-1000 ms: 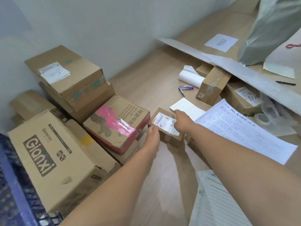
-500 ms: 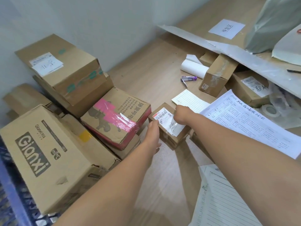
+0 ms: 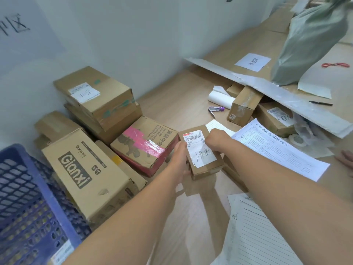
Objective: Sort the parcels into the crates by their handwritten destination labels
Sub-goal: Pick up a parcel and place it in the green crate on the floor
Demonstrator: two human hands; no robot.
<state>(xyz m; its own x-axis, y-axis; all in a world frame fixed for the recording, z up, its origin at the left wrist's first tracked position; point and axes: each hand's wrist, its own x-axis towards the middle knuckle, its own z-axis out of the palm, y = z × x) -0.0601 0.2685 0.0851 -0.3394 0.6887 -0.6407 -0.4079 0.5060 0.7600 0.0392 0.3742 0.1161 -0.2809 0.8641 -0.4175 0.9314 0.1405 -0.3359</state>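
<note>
Head view: small parcel [image 3: 202, 155] (label up) lengthwise away.

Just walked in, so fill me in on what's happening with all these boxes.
A person is sorting parcels on the floor. Both hands hold one small cardboard parcel: the left hand grips its left side, and the right hand is on its top far edge. Its white label faces up, with handwriting showing. Other boxes, including a Gionxi box, are piled by the wall. A blue crate sits at the near left.
</note>
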